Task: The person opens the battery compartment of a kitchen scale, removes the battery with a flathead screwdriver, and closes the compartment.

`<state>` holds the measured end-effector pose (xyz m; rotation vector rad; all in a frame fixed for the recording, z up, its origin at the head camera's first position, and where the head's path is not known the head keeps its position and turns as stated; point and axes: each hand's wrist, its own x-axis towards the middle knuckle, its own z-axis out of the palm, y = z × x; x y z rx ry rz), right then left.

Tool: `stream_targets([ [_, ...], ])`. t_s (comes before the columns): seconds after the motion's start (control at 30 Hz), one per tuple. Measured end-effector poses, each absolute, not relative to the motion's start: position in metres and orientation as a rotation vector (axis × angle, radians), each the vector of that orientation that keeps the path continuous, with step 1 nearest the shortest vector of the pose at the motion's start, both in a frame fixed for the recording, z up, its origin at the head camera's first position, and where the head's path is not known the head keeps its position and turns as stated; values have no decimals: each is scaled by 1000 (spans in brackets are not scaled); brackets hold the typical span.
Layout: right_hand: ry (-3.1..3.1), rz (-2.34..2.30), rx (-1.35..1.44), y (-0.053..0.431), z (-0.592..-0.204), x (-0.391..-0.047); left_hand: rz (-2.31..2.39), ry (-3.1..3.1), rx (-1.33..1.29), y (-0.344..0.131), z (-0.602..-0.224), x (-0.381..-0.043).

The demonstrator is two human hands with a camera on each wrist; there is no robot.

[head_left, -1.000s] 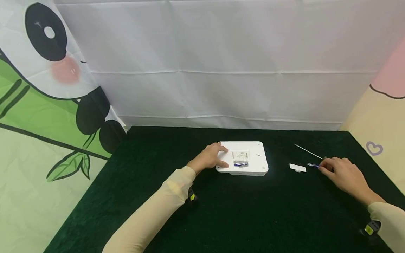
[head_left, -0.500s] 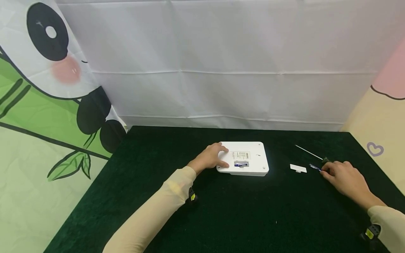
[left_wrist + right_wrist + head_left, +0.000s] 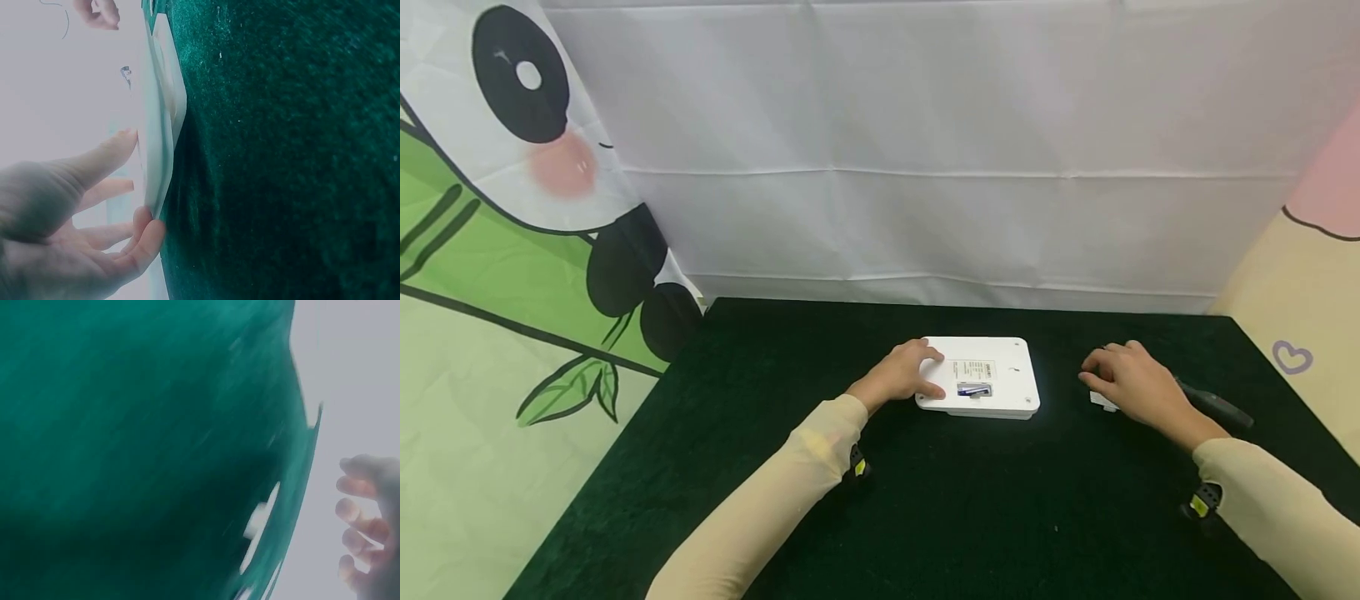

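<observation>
White device (image 3: 1011, 387) flat on the green worktop (image 3: 985, 517), label (image 3: 974, 370) and small compartment (image 3: 988, 387) facing up, blue cylinder (image 3: 973, 390) inside the compartment. Left hand (image 3: 895, 373) at the device's 9 o'clock end, gripping: thumb on the upper face, other fingers curled at the edge. Right hand (image 3: 1138, 383) well off at 3 o'clock from the device, relaxed, fingers loosely bent, tips apart, in the way of a small white cover (image 3: 1102, 400) just visible at its 8 o'clock. Dark handle (image 3: 1219, 406) of a tool just past that hand, toward its 4 o'clock. White curtain (image 3: 880, 208) all along 12 o'clock; printed cloth (image 3: 460, 417) at 9 to 10. Hidden: forward part of the tool and much of the cover, both behind the right hand; contact between hand and cover, cannot tell. Left wrist view washed out by glare, compartment reduced to a dark smudge. Right wrist view blurred, cover only a pale streak, small bluish scrap (image 3: 240, 593) cut off at 6 o'clock, identity unclear.
</observation>
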<state>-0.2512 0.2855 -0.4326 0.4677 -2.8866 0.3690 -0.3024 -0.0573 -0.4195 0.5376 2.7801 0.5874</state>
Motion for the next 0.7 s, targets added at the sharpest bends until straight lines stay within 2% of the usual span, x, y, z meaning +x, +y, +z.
stream_targets([
  [0.33,-2876,412,766,200,-425,-269,543,2789,536,-57,-419,-302],
  [0.7,-2871,441,938,172,-432,-273,543,2780,536,-59,-415,-301],
])
